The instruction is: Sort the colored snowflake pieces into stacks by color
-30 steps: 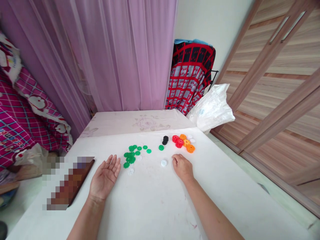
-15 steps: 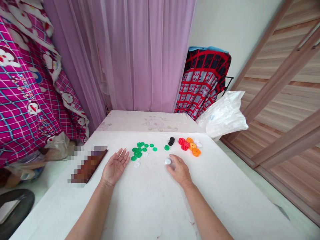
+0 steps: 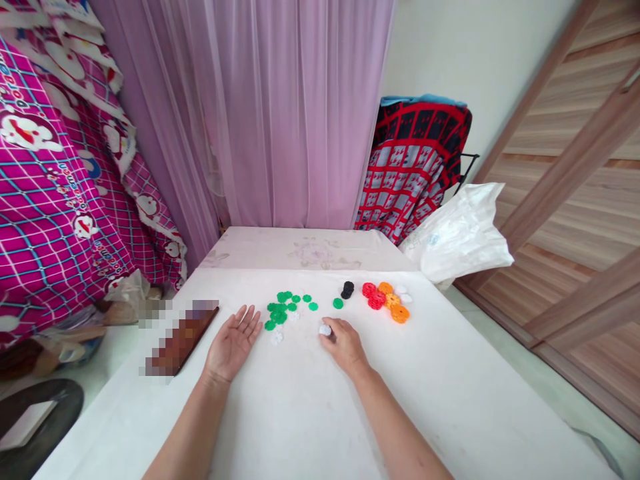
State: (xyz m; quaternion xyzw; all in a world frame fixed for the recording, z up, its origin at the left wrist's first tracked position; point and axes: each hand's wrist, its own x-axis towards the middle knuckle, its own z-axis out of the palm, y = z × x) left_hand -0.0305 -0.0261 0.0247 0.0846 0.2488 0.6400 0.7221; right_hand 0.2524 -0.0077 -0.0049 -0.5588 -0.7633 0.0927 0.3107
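My right hand (image 3: 346, 347) pinches a small white plastic disc (image 3: 325, 330) between thumb and fingers, just above or on the white table; I cannot tell which. My left hand (image 3: 235, 341) lies palm up with its fingers stretched and nothing in it. To its right are several green notched plastic discs (image 3: 278, 315), some overlapping. Two more white discs (image 3: 277, 338) lie close to them. A lone green disc (image 3: 338, 303) sits beyond my right hand, near a small pile of black discs (image 3: 347, 289).
Farther right are red discs (image 3: 374, 297), orange discs (image 3: 399, 313) and pale white ones (image 3: 402, 293). A dark brown flat object (image 3: 193, 340), partly blurred out, lies left of my left hand. A white plastic bag (image 3: 460, 233) stands at the table's far right edge.
My right hand has moved left with the white disc, its fingers now closer together around it. My left hand stays open in nearly the same place. The whole view has shifted slightly.
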